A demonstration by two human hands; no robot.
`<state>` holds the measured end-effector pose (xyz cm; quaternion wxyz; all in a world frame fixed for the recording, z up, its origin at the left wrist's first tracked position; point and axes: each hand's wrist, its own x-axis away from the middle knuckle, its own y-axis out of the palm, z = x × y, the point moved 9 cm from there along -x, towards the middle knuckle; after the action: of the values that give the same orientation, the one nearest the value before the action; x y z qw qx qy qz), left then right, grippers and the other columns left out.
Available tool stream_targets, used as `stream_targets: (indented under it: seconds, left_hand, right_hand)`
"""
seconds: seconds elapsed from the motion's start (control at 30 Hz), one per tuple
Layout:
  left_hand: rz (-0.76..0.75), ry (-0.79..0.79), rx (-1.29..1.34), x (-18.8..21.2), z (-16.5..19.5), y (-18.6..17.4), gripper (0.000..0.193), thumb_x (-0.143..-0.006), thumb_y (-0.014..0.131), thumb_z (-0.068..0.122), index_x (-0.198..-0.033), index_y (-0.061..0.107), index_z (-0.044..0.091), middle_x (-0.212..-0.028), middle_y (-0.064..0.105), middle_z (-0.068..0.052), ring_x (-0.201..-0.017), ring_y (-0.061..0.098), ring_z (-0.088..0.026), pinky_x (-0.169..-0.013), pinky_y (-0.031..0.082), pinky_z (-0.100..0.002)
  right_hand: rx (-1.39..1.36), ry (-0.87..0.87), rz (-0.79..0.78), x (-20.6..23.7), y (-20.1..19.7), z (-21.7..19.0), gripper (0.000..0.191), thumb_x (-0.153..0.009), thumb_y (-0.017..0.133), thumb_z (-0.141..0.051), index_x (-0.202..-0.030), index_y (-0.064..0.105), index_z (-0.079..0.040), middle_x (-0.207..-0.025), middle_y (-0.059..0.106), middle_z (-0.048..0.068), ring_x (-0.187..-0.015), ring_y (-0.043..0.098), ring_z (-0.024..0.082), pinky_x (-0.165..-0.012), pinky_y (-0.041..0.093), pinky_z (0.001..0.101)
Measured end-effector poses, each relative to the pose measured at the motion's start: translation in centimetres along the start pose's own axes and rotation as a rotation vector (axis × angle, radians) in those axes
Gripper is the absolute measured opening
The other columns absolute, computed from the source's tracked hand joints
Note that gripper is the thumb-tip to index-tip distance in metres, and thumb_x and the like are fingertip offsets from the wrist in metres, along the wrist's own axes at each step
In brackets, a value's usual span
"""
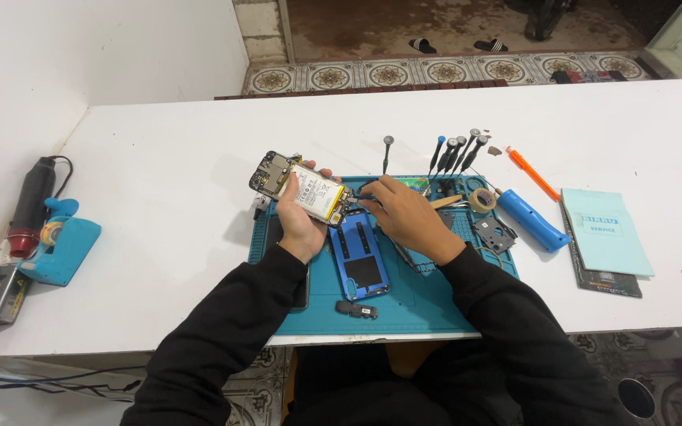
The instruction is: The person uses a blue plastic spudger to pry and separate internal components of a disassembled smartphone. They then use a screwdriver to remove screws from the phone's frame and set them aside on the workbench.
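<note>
My left hand (300, 223) holds an opened phone (303, 190) tilted above the teal work mat (428, 304), with its white battery and circuit board showing. My right hand (408, 217) rests at the phone's lower end, fingertips pinched on a small dark part or tool that I cannot make out. Below the phone a blue back cover (362, 256) lies flat on the mat. A small black module (357, 310) sits near the mat's front edge.
Several screwdrivers (455, 154) lie fanned at the mat's far edge, one apart (387, 152). A tape roll (481, 199), blue tool (533, 222), orange pen (533, 173) and teal booklet (605, 231) lie right. Hot-air handle (29, 207) and blue stand (61, 244) sit left.
</note>
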<state>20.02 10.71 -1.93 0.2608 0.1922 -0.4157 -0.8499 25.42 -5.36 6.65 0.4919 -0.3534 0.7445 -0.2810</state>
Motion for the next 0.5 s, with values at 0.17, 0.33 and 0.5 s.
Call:
stream_targets:
  seconds: [0.17,0.33,0.5]
  left_hand:
    - [-0.025,0.008,-0.008,-0.13,-0.15,0.15,0.04,-0.109,0.033,0.04,-0.125,0.051,0.009,-0.111,0.063,-0.015,-0.11,0.064,-0.032,-0.095,0.056,-0.046]
    - [-0.055,-0.031,0.001,-0.13,-0.61,0.4,0.041,-0.109,0.033,0.04,-0.127,0.051,0.009,-0.112,0.063,-0.016,-0.111,0.064,-0.032,-0.094,0.056,-0.046]
    - [-0.057,-0.028,-0.038,-0.01,-0.52,0.6,0.042,-0.108,0.031,0.04,-0.129,0.049,0.008,-0.113,0.063,-0.016,-0.112,0.065,-0.032,-0.094,0.057,-0.045]
  right_hand:
    - [-0.001,0.034,-0.007,0.06,0.17,0.4,0.022,-0.097,0.067,-0.02,-0.109,0.065,-0.003,-0.099,0.065,0.012,-0.077,0.067,0.03,-0.066,0.052,0.0415]
    - [0.007,0.019,0.001,0.13,0.0,0.34,0.025,-0.097,0.067,-0.023,-0.111,0.065,-0.003,-0.101,0.067,0.014,-0.074,0.067,0.03,-0.064,0.052,0.0418]
    - [0.015,0.054,-0.016,0.16,0.07,0.67,0.025,-0.098,0.067,-0.024,-0.11,0.065,-0.003,-0.097,0.069,0.013,-0.07,0.067,0.029,-0.061,0.052,0.0408]
